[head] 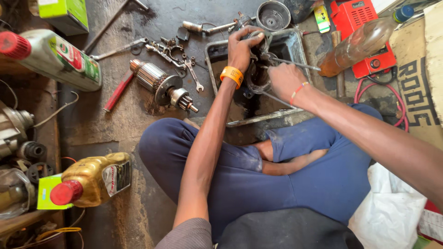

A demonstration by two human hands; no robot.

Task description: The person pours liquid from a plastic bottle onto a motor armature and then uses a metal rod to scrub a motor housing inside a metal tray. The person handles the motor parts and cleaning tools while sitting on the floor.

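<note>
Oily tray [295,44], hands [265,64] perhaps hiding part.

Open dark floor lies between the crossed legs in blue trousers [295,170] and the grey ribbed armature [159,85], while scattered steel wrenches [191,71], the rectangular metal tray [302,48] and a gold oil bottle [92,180] hem it in.

A grimy motor repair workshop floor, shown by the starter motor armature [161,86] and spanners [194,74] lying left of the left hand [242,46], an oily metal wash tray [290,44] under both hands, oil bottles [90,180] nearer the person's left knee, and a red charger unit [357,18] beyond the right hand [285,80].
</note>
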